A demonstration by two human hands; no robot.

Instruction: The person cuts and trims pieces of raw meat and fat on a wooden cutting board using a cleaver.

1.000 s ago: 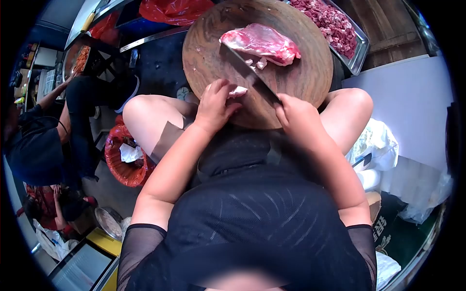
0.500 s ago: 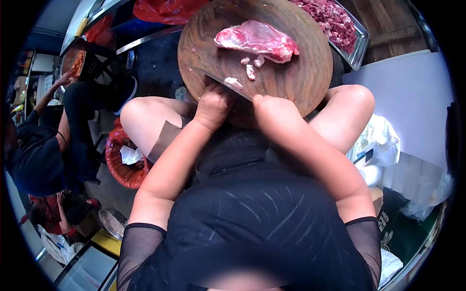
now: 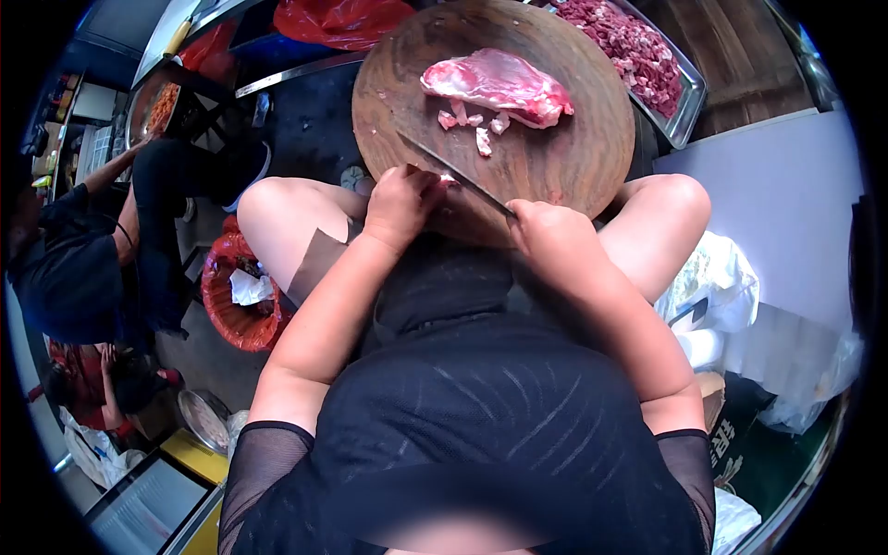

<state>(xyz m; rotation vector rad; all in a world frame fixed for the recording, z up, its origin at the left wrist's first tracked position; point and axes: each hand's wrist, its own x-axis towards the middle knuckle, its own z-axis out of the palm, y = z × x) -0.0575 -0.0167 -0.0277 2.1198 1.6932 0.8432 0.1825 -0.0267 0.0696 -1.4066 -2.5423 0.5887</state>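
Observation:
A round wooden chopping board (image 3: 393,83) lies at my knees, bearing a large slab of raw meat (image 3: 499,85) and several small cut bits of meat (image 3: 483,141) below it. My right hand (image 3: 548,225) is wrapped round the handle of a knife (image 3: 462,178), whose blade slants up and left across the board's near part. At the board's near left edge my left hand (image 3: 400,199) is closed, its fingers curled on a piece of meat (image 3: 448,181) next to the blade. Most of that piece is hidden by the fingers and the blade.
A metal tray (image 3: 686,120) heaped with chopped meat stands beyond the board on the right. On the left are a red-lined bin (image 3: 222,310) and a co-worker in dark clothes (image 3: 74,287). White plastic bags (image 3: 726,277) lie by my right knee.
The cut bit that lay beside the blade is no longer there, and more bits lie by the slab. My right hand and the knife have shifted slightly right and nearer me.

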